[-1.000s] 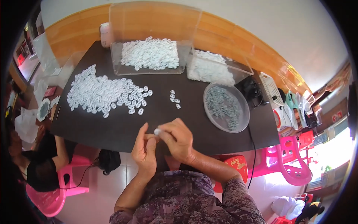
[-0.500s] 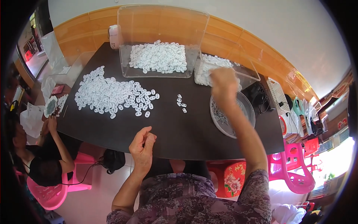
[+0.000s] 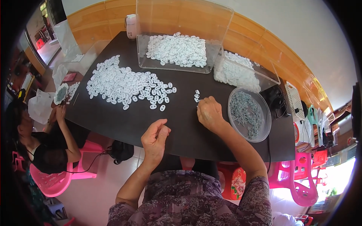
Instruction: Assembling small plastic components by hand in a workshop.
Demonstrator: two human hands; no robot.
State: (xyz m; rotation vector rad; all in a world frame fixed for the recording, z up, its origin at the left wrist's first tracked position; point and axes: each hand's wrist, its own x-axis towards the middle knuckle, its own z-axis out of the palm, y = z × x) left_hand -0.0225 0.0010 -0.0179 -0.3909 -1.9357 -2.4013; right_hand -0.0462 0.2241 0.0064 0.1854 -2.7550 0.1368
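Note:
My left hand (image 3: 155, 141) is above the table's front edge with its fingers curled and its thumb bent in toward them. Whatever it may hold is hidden. Further right, my right hand (image 3: 210, 115) is down at the tabletop, its fingertips pinched together over the lower end of a short line of small white plastic pieces (image 3: 197, 95). A bit of white shows at those fingertips. Each piece is oval with two openings. A wide spread of the same pieces (image 3: 120, 84) covers the left of the table.
Right of my right hand stands a round clear tub (image 3: 268, 122) of small grey-green parts. Two clear bins, one large (image 3: 220, 34) and one smaller (image 3: 273, 75), contain white pieces at the back. A black cable (image 3: 278, 100) lies nearby. Another person (image 3: 47, 139) works at far left.
My right hand has come from over the tub and smaller bin, down and left to the short line of white pieces. The left hand keeps its curled pose. The whole view has shifted.

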